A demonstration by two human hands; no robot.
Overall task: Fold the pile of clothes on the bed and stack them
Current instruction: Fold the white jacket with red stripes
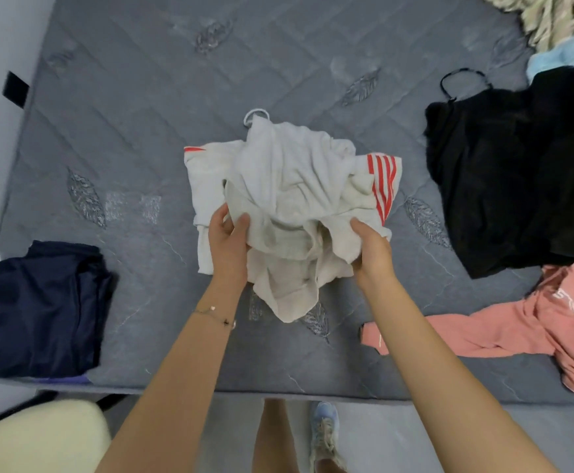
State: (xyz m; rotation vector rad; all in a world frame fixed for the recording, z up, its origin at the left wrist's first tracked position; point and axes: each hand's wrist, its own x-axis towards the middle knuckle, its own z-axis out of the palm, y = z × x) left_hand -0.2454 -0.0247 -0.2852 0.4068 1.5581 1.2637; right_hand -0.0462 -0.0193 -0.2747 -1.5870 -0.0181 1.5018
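Observation:
A crumpled white garment [289,186] with red stripes on both sleeves lies bunched in the middle of the grey mattress [135,138]. My left hand [228,244] grips its near left edge, thumb on top of the cloth. My right hand [369,249] grips the near right edge. Between the two hands a loose fold of the cloth hangs toward me. A folded navy garment [39,308] sits at the near left corner of the mattress. On the right lie a black strappy top [517,172] and a pink sweatshirt [517,322], both unfolded.
A light blue cloth [565,56] and a patterned fabric [551,18] lie at the far right corner. The mattress front edge runs just below my forearms. A cream cushion [36,438] sits at the lower left, and my foot in a shoe [324,435] stands on the floor.

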